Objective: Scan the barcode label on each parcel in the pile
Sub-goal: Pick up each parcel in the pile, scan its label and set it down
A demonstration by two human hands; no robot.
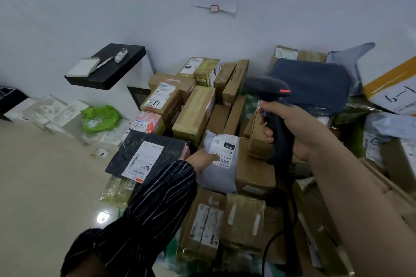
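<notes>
Striped dark sleeve (153, 209) nearest me led to my left grip (203, 157), touching the white barcode label (224, 149) on the grey plastic mailer parcel (219, 177); pinching or just pressing, I couldn't tell. Up-right of that parcel, my right grip (292, 128) curled round the black handheld scanner (267, 90). Brown cardboard boxes (193, 110) crowded around it; I judged this scan pending, with plenty left.

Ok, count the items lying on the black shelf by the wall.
3: a white notepad at the left end of the shelf, a pen beside it, and a white tube farther back, toward the wall. None seems hidden.
</notes>
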